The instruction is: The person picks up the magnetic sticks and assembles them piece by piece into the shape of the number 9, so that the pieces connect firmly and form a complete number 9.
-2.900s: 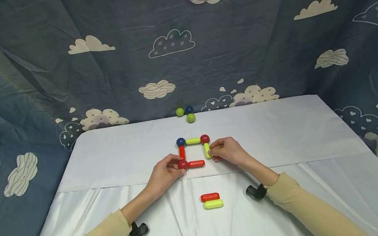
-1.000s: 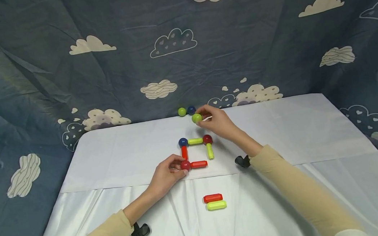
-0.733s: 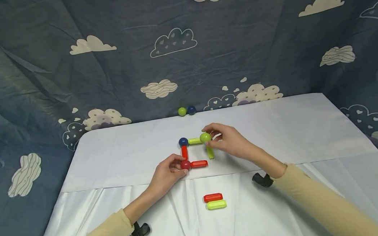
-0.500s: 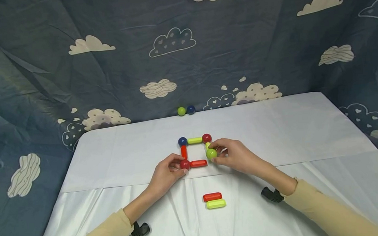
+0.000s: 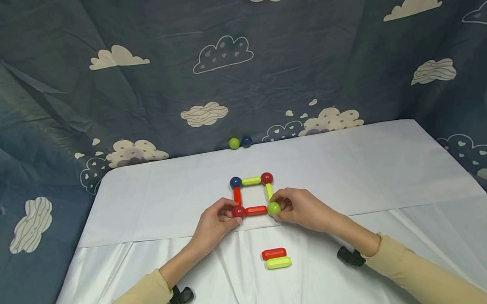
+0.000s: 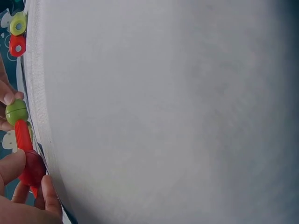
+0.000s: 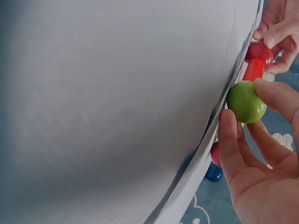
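From my end I had both hands working over a square of balls and sticks lying flat on the white-covered table (image 5: 353, 173). The left hand (image 5: 215, 222) was pinching the near red ball (image 5: 239, 212) at the square's near-left corner, thumb on the near side and fingers on the far side, so basically as wide as the ball. The right hand (image 5: 303, 209) had the green ball (image 5: 274, 209) between thumb and fingertips at the near-right corner, same sort of grip, and my right wrist cam showed that one really nicely.

Going round the thing: the front red stick (image 5: 256, 210) ran between the two held balls and looked to be touching both. The side yellow-green stick (image 5: 269, 192) went from the far red ball (image 5: 267, 178) toward the green one, but fingers covered its near end, so I couldn't tell whether it touched there. Across the back, the far yellow-green stick (image 5: 251, 181) linked that red ball to the blue ball (image 5: 235, 182), and the side red stick (image 5: 238, 196) ran from the blue down to the left hand's corner.

Closer to me, the loose red stick (image 5: 274, 253) and loose yellow-green stick (image 5: 278, 263) lay side by side. The spare green ball (image 5: 234, 143) and spare blue ball (image 5: 246, 141) sat together at the table's far edge, by the cloud-print backdrop (image 5: 160, 92).
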Available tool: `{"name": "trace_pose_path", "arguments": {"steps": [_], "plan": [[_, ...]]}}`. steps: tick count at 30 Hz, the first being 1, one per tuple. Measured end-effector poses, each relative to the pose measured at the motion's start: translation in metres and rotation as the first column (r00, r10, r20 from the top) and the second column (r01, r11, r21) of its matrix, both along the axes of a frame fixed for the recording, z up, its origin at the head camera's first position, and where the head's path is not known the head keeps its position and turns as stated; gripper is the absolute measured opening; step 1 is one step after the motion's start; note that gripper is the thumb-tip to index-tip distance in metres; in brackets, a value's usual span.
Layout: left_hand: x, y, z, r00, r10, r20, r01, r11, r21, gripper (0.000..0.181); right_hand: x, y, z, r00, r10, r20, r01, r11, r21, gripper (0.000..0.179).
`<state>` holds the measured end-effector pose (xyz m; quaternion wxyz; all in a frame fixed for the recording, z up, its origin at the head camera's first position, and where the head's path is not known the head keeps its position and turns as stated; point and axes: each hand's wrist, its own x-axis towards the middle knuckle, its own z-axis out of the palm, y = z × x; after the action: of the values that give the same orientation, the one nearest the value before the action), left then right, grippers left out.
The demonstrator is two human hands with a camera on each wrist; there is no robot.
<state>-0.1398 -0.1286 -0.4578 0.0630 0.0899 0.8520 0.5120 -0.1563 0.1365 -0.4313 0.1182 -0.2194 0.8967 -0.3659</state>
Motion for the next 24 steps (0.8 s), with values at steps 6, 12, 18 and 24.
{"name": "trace_pose_path", "arguments": {"steps": [6,12,18,24], "plan": [[0.0002,0.0,0.001,1.0,0.005,0.014,-0.005,1.0,-0.007,0.033,0.0003,-0.0007,-0.0003,1.0,0.003,0.0,-0.003,1.0,-0.005,0.036],[0.0003,-0.0003,0.0007,1.0,0.002,0.003,-0.002,1.0,-0.007,0.034,0.0007,-0.0006,-0.0006,1.0,0.003,-0.002,-0.003,1.0,-0.015,0.036],[-0.0001,-0.0003,0.0,1.0,-0.007,-0.009,0.007,1.0,-0.003,0.033,0.0011,-0.0006,-0.0007,1.0,-0.006,0.007,0.006,1.0,-0.013,0.037],[0.0012,-0.0001,0.0012,1.0,0.002,-0.001,-0.002,1.0,0.0,0.033,0.0008,-0.0006,-0.0017,1.0,-0.012,0.027,0.012,1.0,-0.022,0.036]]}}
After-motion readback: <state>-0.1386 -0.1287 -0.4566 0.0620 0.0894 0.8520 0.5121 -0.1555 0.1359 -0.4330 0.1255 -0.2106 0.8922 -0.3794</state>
